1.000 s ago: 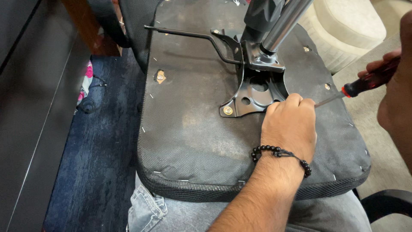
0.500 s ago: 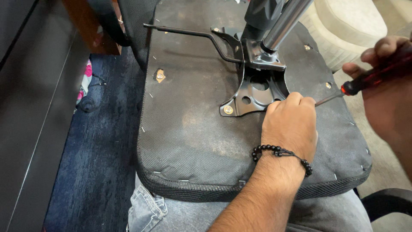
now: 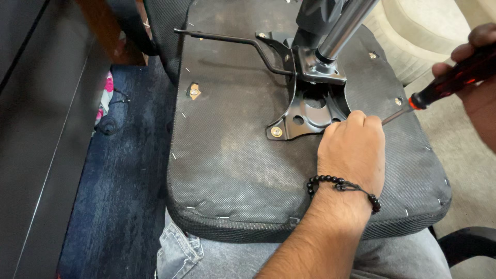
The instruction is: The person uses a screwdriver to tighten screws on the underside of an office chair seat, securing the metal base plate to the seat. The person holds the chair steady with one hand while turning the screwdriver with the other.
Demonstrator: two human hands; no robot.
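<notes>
An upturned chair seat [image 3: 232,170], black fabric underside up, lies across my lap. A black metal bracket [image 3: 310,111] is bolted at its middle, with a chrome column [image 3: 343,28] rising from it. My left hand [image 3: 351,150], wearing a black bead bracelet, rests on the bracket's near right corner with its fingers curled; what lies under them is hidden. My right hand [image 3: 478,77], at the right edge, grips a red and black screwdriver [image 3: 449,82]. The screwdriver's tip touches my left hand's fingers.
A thin black lever rod [image 3: 222,39] runs left from the bracket. Brass screw inserts [image 3: 195,91] sit in the seat fabric. A dark blue rug [image 3: 119,181] lies to the left, a cream cushion [image 3: 413,31] at the upper right, and a black armrest [image 3: 465,245] at the lower right.
My right hand has shifted up and back a little, tilting the screwdriver handle higher. Its tip stays at my left hand, which has not moved.
</notes>
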